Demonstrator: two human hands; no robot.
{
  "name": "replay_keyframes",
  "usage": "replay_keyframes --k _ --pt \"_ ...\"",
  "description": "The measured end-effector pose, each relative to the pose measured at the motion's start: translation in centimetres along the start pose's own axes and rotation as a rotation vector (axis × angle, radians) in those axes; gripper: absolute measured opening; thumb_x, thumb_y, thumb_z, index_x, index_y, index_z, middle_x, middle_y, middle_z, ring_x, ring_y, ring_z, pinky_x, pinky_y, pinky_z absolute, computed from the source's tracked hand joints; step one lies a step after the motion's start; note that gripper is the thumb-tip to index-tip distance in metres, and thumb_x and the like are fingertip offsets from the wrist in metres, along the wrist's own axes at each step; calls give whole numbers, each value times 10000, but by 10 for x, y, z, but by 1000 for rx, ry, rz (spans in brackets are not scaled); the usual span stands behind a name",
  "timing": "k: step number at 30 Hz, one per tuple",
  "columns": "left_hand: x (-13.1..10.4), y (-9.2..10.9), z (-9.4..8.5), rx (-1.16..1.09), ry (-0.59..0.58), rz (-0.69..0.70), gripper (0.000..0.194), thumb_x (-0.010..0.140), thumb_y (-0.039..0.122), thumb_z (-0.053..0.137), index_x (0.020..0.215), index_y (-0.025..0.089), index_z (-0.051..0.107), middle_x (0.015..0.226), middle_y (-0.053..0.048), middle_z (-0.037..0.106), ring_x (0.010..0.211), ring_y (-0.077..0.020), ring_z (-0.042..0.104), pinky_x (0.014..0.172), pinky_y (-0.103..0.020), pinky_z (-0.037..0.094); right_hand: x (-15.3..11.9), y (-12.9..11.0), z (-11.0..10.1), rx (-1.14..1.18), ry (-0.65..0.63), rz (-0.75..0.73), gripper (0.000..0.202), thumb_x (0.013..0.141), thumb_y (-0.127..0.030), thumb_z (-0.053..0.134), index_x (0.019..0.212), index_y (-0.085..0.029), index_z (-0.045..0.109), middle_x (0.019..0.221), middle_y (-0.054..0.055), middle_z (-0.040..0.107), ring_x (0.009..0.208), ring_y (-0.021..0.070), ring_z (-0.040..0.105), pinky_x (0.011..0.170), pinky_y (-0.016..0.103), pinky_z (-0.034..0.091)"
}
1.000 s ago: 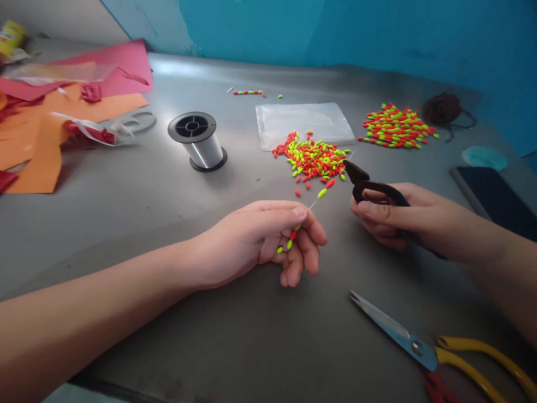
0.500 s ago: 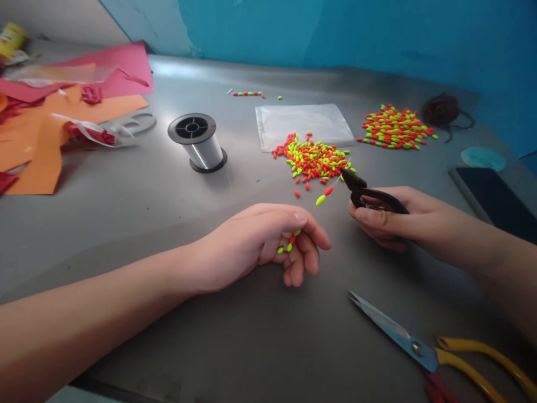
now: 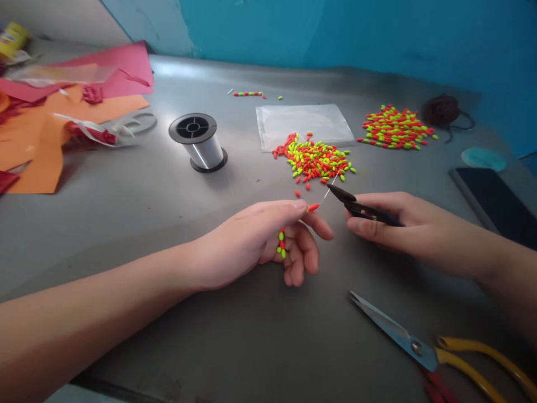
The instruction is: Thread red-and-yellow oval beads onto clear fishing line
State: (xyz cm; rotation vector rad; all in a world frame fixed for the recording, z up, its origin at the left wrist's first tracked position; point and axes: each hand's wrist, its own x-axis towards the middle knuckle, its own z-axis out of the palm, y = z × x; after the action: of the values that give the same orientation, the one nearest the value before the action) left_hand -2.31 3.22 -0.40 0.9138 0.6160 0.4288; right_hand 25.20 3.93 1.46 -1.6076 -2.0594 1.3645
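Observation:
Between thumb and forefinger, my left hand pinches a string of beads; a red bead sticks out past the fingertips. More green and red beads of the string lie against the palm. My right hand is wrapped round black pliers. The plier tips meet a thin clear line that runs on from the red bead. Just beyond the tips lies a loose heap of red and green beads.
A spool of clear line stands left of the heap. Scissors lie at the front right, a phone at the right edge. Behind are a plastic bag, a second bead pile and dark yarn. Coloured paper covers the left.
The pliers have moved left and down towards my left hand. Its thumb and forefinger have closed on the string, and the end beads have come to the fingertips.

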Motion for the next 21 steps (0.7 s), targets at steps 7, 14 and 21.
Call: replay_keyframes --k 7,14,21 --pt "1 -1 -2 -21 -12 -35 403 1103 477 496 967 154 694 812 -70 743 631 -138 670 659 -248 552 0 -4 0 40 -24 36 347 911 -591 769 945 -248 729 736 -27 555 680 169 452 571 287 338" --pt "2 0 -1 -49 4 -21 407 1087 473 497 912 150 669 797 -86 740 609 -153 659 648 -272 549 0 -1 0 135 -51 52 385 902 -623 789 946 -243 757 620 -46 477 565 145 385 477 285 267" --pt "1 0 -1 -47 2 -18 386 1072 464 511 902 152 661 800 -97 740 621 -166 654 654 -288 540 0 8 -2 210 -72 50 396 928 -617 779 876 -237 680 638 -38 472 571 147 395 476 293 276"
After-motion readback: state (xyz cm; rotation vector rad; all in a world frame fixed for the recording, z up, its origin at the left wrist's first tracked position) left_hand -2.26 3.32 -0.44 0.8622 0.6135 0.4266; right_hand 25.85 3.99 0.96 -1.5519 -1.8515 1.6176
